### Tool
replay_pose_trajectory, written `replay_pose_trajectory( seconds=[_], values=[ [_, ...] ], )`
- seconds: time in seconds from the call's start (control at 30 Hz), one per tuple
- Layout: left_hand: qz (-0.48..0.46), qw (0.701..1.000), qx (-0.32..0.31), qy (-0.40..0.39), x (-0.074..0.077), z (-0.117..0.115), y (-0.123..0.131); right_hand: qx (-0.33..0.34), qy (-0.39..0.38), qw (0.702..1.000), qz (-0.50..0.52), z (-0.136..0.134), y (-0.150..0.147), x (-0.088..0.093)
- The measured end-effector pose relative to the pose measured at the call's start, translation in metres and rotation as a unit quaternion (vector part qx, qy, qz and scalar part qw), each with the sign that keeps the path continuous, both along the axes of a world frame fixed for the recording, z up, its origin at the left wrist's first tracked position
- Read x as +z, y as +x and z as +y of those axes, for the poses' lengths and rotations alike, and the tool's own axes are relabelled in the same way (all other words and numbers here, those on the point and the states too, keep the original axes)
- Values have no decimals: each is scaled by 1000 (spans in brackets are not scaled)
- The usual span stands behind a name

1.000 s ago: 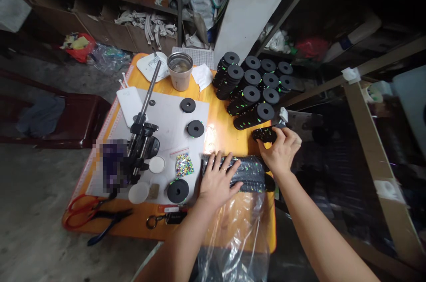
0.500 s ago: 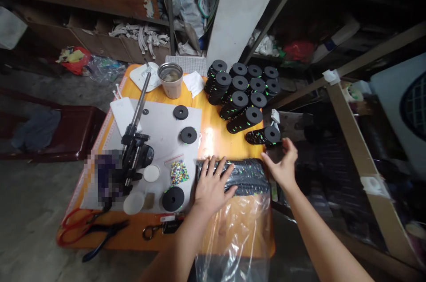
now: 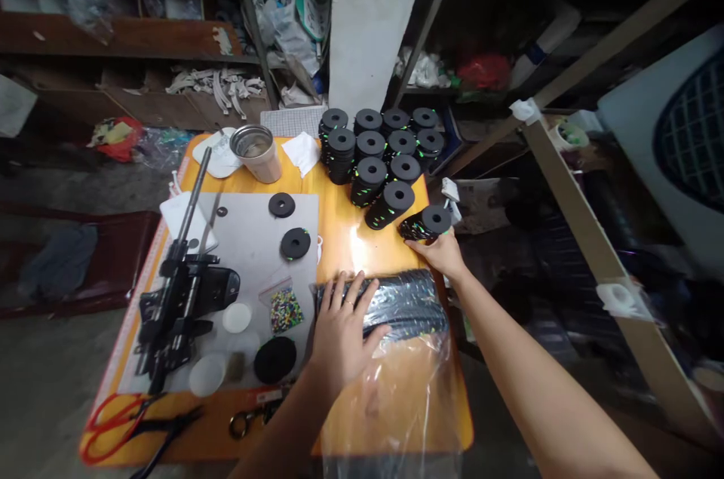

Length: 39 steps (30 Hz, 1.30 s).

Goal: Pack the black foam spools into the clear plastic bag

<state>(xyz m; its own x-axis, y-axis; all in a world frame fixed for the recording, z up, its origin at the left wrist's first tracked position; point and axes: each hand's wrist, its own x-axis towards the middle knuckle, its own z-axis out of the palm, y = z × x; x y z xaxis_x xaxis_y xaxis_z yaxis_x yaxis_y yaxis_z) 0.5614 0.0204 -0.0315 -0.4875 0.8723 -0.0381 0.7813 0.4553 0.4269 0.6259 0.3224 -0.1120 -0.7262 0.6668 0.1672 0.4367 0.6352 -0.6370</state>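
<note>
My left hand [image 3: 341, 326] lies flat, fingers spread, on the left end of a long row of black foam discs [image 3: 408, 302] lying on its side near the front of the orange table [image 3: 339, 237]. The row's speckled edges glitter, and a clear plastic bag [image 3: 396, 388] spreads out in front of it. My right hand [image 3: 444, 254] reaches to the table's right edge. Its fingers are stretched along the near side of a short leaning stack of black discs [image 3: 427, 222], touching it without wrapping it.
Several taller disc stacks [image 3: 373, 155] fill the back right of the table. A metal cup [image 3: 257, 151], loose discs [image 3: 295, 243], a bead bag [image 3: 286, 309], a black clamp tool [image 3: 181, 290] and red scissors [image 3: 107, 419] lie to the left. Shelves and a slanted wooden beam [image 3: 571, 192] stand on the right.
My right hand set the short stack down by the other stacks, opened away from it, then came back against it. The left hand stayed on the row. The view shifted left and down.
</note>
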Motion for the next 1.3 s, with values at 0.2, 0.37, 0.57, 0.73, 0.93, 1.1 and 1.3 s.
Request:
replay_pose_trajectory(
  seconds=[0.2,0.37,0.57,0.73,0.93,1.1,1.3],
  values=[
    [-48,994,-5,95,37,48,-7,-6,-7,999,39,-5,-4,0],
    [-144,968,-30,202,54,118,-10,-29,-45,997,52,-11,-3,8],
    [-203,953,-6,224,67,184,-21,-44,-59,996,46,-14,6,22],
    [-253,943,21,215,66,201,-34,-54,-60,995,56,-23,19,42],
    [-508,832,106,197,76,182,-32,-55,-122,990,53,-50,50,95],
    [-741,640,163,119,106,146,-21,-55,-209,973,80,-84,89,144],
    [-892,406,177,95,114,101,0,-50,-299,948,96,-117,121,182]
  ],
)
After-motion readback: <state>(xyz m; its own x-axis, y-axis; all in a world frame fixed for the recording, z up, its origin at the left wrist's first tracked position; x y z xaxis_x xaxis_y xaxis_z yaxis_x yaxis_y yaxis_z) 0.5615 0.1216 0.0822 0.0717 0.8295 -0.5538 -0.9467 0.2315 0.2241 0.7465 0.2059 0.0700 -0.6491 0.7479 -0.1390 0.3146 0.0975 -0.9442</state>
